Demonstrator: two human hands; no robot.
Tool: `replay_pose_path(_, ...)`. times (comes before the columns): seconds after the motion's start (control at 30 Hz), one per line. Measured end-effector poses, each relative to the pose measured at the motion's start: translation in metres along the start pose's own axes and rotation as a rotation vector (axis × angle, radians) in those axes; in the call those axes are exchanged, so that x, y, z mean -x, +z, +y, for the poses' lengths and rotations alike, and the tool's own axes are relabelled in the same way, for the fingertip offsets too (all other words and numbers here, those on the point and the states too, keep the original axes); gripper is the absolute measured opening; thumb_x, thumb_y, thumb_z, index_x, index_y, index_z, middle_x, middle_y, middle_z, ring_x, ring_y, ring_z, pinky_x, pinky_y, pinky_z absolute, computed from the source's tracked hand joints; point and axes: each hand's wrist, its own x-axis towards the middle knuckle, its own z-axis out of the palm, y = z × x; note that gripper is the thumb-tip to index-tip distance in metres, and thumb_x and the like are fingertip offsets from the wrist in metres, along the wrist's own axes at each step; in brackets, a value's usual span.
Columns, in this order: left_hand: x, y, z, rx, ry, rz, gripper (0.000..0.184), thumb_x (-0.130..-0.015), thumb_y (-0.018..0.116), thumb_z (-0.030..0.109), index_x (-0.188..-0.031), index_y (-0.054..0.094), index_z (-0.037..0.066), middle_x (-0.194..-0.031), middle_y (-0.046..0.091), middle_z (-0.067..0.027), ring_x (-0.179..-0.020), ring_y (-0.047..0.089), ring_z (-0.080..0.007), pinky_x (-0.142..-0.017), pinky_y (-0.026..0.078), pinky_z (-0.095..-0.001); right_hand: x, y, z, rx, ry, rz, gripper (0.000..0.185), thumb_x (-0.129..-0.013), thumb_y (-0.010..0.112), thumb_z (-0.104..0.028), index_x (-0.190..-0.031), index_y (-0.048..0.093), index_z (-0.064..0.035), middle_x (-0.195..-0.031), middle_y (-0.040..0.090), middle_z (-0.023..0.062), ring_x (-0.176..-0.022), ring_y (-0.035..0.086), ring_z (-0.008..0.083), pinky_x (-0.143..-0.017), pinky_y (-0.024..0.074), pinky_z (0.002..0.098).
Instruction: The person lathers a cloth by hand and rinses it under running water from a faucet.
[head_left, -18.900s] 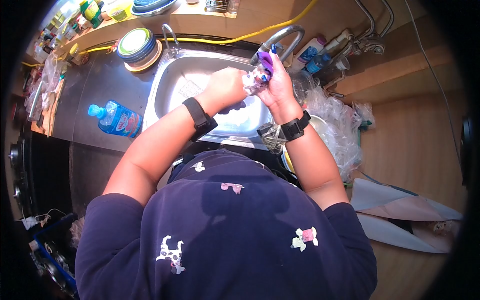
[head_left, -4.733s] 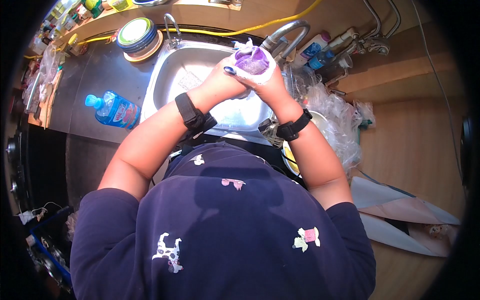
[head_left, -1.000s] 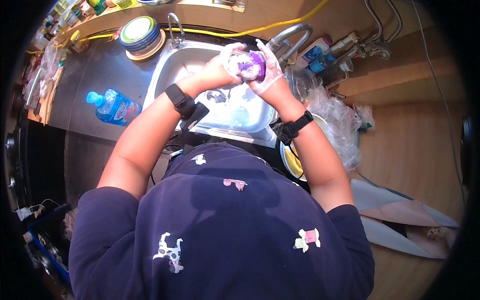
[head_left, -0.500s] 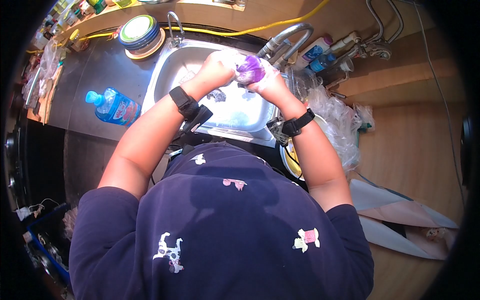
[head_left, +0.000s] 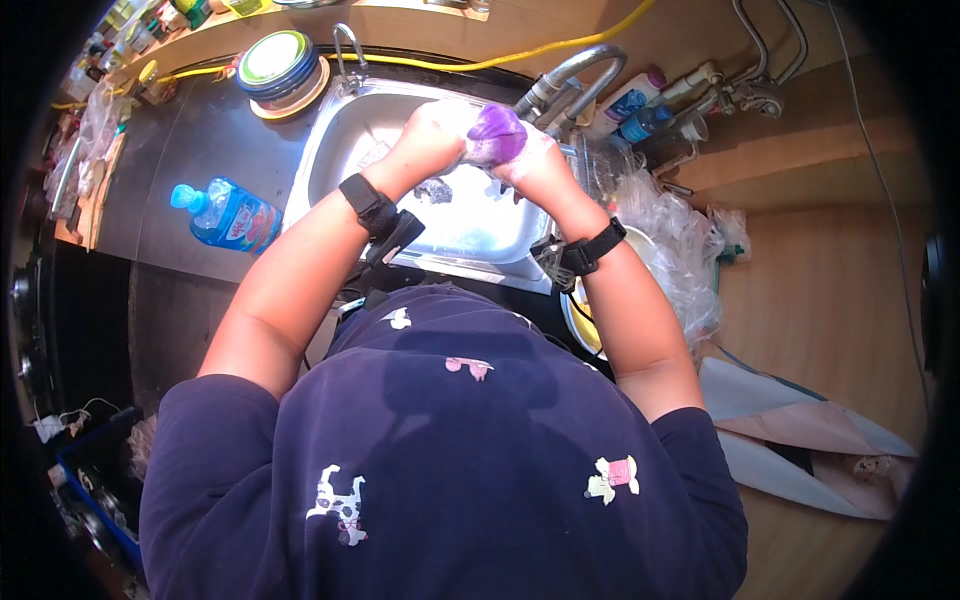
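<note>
Above the steel sink (head_left: 335, 150), my left hand (head_left: 436, 140) and my right hand (head_left: 530, 160) are both closed on a soapy purple cloth (head_left: 497, 135) bunched between them. White suds cover parts of both hands and the cloth. My fingers are mostly hidden by foam and by the cloth. A small dark thing (head_left: 434, 190) lies in the basin below my left hand. The large curved faucet (head_left: 590, 62) stands just beyond my right hand.
A blue bottle (head_left: 236, 215) lies on the dark counter left of the sink. Stacked plates (head_left: 276, 65) stand at the back left, near a small tap (head_left: 347, 50). Plastic bags (head_left: 690, 260) and a bowl (head_left: 580, 318) are right of the sink. A yellow hose (head_left: 480, 66) runs behind.
Since one second ago, my hands have gone from spread around the purple cloth to closed on it. Over the last half second the cloth has shifted slightly left between them.
</note>
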Motion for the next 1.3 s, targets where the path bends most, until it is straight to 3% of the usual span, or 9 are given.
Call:
replay_pose_path(0.1, -0.004, 0.001, -0.006, -0.040, 0.090, 0.010, 0.021, -0.068, 0.048, -0.004, -0.085, 0.059, 0.001, -0.079, 0.061, -0.0065, -0.073, 0.057, -0.0166, -0.070, 0.046, -0.0279, 0.002, 0.002, -0.013, -0.159, 0.081, 0.029, 0.025, -0.069, 0.063, -0.007, -0.092, 0.057, -0.0020, -0.073, 0.061, 0.0079, -0.052, 0.059, 0.0142, -0.042, 0.0481, 0.0254)
replay_pose_path(0.2, -0.011, -0.002, -0.016, -0.549, 0.608, 0.042, 0.025, -0.066, 0.050, -0.002, -0.089, 0.058, 0.002, -0.078, 0.059, -0.0038, -0.070, 0.056, -0.0149, -0.065, 0.047, -0.0262, 0.000, 0.005, -0.009, -0.409, 0.154, 0.028, 0.025, -0.069, 0.061, -0.003, -0.093, 0.055, 0.0001, -0.074, 0.061, 0.0080, -0.052, 0.059, 0.0151, -0.044, 0.0498, 0.0245)
replay_pose_path(0.3, 0.000, -0.004, 0.003, 0.203, -0.120, -0.074, 0.029, -0.066, 0.050, 0.001, -0.095, 0.055, 0.003, -0.078, 0.056, -0.0032, -0.067, 0.055, -0.0138, -0.059, 0.047, -0.0247, -0.005, 0.005, 0.002, -0.622, 0.202, -0.063, 0.028, -0.067, 0.059, 0.002, -0.094, 0.053, 0.0018, -0.075, 0.060, 0.0078, -0.057, 0.061, 0.0168, -0.049, 0.0512, 0.0247)
replay_pose_path(0.4, 0.003, -0.013, 0.009, 0.382, -0.306, -0.223, 0.036, -0.065, 0.049, 0.002, -0.102, 0.050, 0.003, -0.078, 0.054, -0.0045, -0.063, 0.053, -0.0126, -0.053, 0.046, -0.0222, -0.006, 0.003, 0.015, -0.673, 0.160, -0.148, 0.033, -0.069, 0.055, 0.005, -0.102, 0.050, 0.0000, -0.081, 0.061, 0.0096, -0.067, 0.063, 0.0183, -0.059, 0.0520, 0.0253)
replay_pose_path(0.5, 0.005, -0.019, 0.021, 0.422, -0.343, -0.314, 0.036, -0.069, 0.047, 0.004, -0.105, 0.047, 0.002, -0.079, 0.054, -0.0065, -0.061, 0.052, -0.0116, -0.052, 0.044, -0.0209, -0.003, 0.002, 0.015, -0.750, 0.139, -0.190, 0.038, -0.072, 0.051, 0.004, -0.109, 0.046, -0.0014, -0.087, 0.060, 0.0118, -0.074, 0.063, 0.0195, -0.065, 0.0526, 0.0267)
replay_pose_path(0.63, 0.003, -0.009, -0.006, 0.291, 0.143, -0.200, 0.034, -0.074, 0.046, 0.004, -0.107, 0.046, 0.000, -0.081, 0.055, -0.0084, -0.060, 0.053, -0.0120, -0.053, 0.044, -0.0202, -0.003, 0.000, 0.016, -0.797, 0.130, -0.226, 0.045, -0.073, 0.045, 0.001, -0.117, 0.039, -0.0021, -0.096, 0.058, 0.0156, -0.080, 0.063, 0.0236, -0.069, 0.0531, 0.0301)
replay_pose_path(0.8, 0.009, -0.016, 0.007, 0.527, -0.278, -0.243, 0.034, -0.078, 0.046, 0.007, -0.111, 0.046, 0.000, -0.088, 0.056, -0.0098, -0.064, 0.055, -0.0135, -0.056, 0.045, -0.0215, 0.003, -0.005, 0.010, -0.964, 0.222, -0.216, 0.048, -0.074, 0.040, -0.004, -0.122, 0.033, -0.0023, -0.103, 0.054, 0.0208, -0.085, 0.061, 0.0323, -0.072, 0.0528, 0.0355)
replay_pose_path(1.23, 0.004, -0.009, 0.018, 0.403, -0.219, -0.279, 0.019, -0.084, 0.057, 0.019, -0.094, 0.052, 0.004, -0.068, 0.054, -0.0010, -0.051, 0.046, -0.0054, -0.045, 0.035, -0.0192, 0.001, -0.003, 0.004, -1.110, 0.099, 0.074, 0.039, -0.072, 0.042, -0.007, -0.111, 0.047, -0.0025, -0.099, 0.055, 0.0113, -0.083, 0.058, 0.0209, -0.074, 0.0494, 0.0305)
replay_pose_path(1.3, 0.006, -0.009, 0.026, 0.367, -0.215, -0.249, 0.017, -0.083, 0.059, 0.017, -0.091, 0.052, 0.004, -0.063, 0.053, -0.0005, -0.050, 0.044, -0.0052, -0.045, 0.034, -0.0192, -0.002, -0.004, 0.009, -1.189, 0.077, 0.035, 0.044, -0.073, 0.040, -0.006, -0.116, 0.043, 0.0012, -0.111, 0.051, 0.0154, -0.102, 0.051, 0.0275, -0.096, 0.0373, 0.0418)
